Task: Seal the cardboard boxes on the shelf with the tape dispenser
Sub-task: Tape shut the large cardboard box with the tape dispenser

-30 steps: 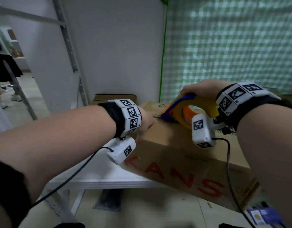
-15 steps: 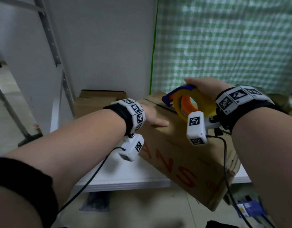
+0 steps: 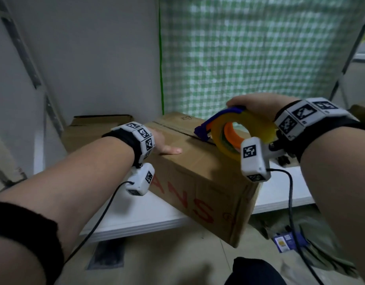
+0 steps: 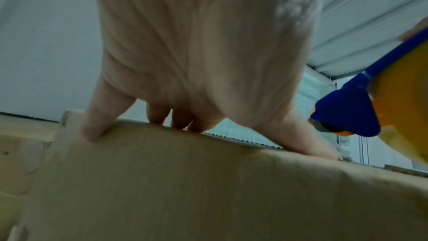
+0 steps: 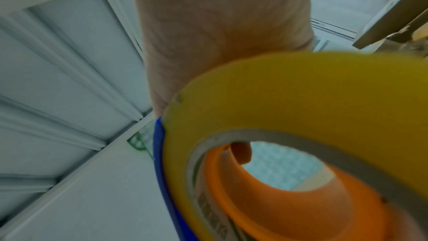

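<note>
A brown cardboard box [image 3: 200,177] with red letters sits skewed on the white shelf [image 3: 136,214], one corner jutting over the front edge. My left hand [image 3: 167,144] lies flat on the box top [image 4: 208,190], fingers spread and pressing near its left edge. My right hand [image 3: 257,104] grips the tape dispenser [image 3: 237,130], a yellow tape roll on an orange hub with a blue frame. Its blue nose [image 4: 345,116] hovers just over the box's centre seam. In the right wrist view the roll [image 5: 301,116] fills the frame.
A second cardboard box [image 3: 91,128] stands behind on the left against the grey wall. A green checked curtain [image 3: 249,50] hangs behind the shelf. Metal shelf uprights [image 3: 29,58] rise at left. A blue packet [image 3: 286,241] lies on the floor below right.
The box has turned on the shelf, its near corner now swung out over the front edge. My left hand went from the box's side to flat on top. The dispenser lifted slightly.
</note>
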Motion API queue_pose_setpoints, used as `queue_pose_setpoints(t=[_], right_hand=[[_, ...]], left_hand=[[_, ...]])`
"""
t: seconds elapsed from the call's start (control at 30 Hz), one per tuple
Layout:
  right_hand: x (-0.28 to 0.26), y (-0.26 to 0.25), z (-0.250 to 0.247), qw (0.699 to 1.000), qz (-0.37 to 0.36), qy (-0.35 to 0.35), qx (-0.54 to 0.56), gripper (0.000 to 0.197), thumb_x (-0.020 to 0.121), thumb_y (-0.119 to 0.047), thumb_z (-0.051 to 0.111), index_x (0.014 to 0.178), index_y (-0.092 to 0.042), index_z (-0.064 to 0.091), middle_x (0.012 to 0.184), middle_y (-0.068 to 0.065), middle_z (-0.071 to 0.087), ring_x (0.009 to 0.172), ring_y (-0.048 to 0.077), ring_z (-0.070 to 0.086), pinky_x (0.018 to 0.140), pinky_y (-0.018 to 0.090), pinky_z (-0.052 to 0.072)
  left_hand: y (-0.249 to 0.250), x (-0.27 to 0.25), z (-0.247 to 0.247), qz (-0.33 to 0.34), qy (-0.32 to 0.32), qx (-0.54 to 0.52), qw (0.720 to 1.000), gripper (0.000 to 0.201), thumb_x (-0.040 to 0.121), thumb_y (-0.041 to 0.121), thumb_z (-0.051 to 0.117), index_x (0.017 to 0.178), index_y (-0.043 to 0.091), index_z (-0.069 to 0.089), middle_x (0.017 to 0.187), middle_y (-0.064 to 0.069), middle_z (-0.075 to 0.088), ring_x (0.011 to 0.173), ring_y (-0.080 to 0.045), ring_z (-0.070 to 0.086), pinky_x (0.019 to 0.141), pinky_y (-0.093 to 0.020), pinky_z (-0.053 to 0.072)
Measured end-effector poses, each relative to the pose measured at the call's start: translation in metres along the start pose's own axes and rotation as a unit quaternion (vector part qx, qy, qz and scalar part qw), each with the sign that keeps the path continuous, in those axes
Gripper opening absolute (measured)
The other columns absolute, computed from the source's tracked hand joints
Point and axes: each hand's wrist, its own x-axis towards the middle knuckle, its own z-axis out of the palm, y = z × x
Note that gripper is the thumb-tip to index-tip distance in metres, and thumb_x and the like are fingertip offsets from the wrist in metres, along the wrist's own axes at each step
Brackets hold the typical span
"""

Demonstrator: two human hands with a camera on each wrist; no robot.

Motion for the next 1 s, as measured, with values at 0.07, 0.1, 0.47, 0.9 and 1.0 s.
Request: queue_pose_setpoints(t=[0.07,0.1,0.47,0.9,1.0], right_hand=[[-0.002,-0.003,0.002,0.999,-0.023,0.025,-0.035,0.034,0.090,-0.051,0.052,0.073,-0.023,0.061,0.082,0.006,0.060,0.077,0.024,0.056,0.079,0.038,0.045],[-0.003,-0.005,0.003,0.998,-0.022,0.034,-0.042,0.035,0.089,-0.053,0.052,0.082,-0.020,0.064,0.088,0.007,0.063,0.082,0.025,0.059,0.083,0.038,0.047],[0.014,-0.016,0.008,0.990,-0.038,0.021,-0.132,0.042,0.097,-0.044,0.042,0.127,-0.019,0.057,0.125,0.009,0.056,0.106,0.026,0.056,0.093,0.037,0.045],[0.008,0.022,-0.007,0.995,0.000,-0.002,0.099,0.033,0.086,-0.052,0.057,0.077,-0.021,0.059,0.071,0.000,0.059,0.058,0.015,0.054,0.059,0.030,0.046],[-0.006,0.023,-0.008,0.998,-0.030,0.023,0.041,0.026,0.090,-0.045,0.050,0.070,-0.029,0.050,0.075,-0.005,0.050,0.064,0.011,0.046,0.063,0.028,0.039]], left_hand=[[0.001,0.002,-0.001,-0.008,0.013,-0.014,1.000,0.110,0.072,0.084,0.027,0.146,0.003,0.025,0.151,-0.015,0.030,0.135,-0.030,0.035,0.109,-0.044,0.032],[0.002,0.004,-0.002,-0.009,0.025,-0.027,0.999,0.113,0.071,0.085,0.032,0.148,0.003,0.020,0.153,-0.014,0.025,0.137,-0.030,0.032,0.110,-0.045,0.031],[0.048,0.007,-0.022,0.125,-0.003,-0.045,0.991,0.112,0.072,0.082,0.042,0.151,0.019,-0.007,0.159,-0.001,-0.006,0.146,-0.022,0.004,0.118,-0.046,0.013],[0.059,0.009,-0.009,0.150,-0.024,-0.040,0.988,0.108,0.074,0.083,0.030,0.151,0.019,-0.012,0.158,0.000,-0.014,0.146,-0.022,-0.004,0.118,-0.048,0.007],[0.059,0.009,-0.012,0.160,-0.025,-0.021,0.986,0.119,0.062,0.093,0.026,0.151,0.023,-0.009,0.158,0.001,-0.013,0.146,-0.023,0.005,0.117,-0.048,0.012]])
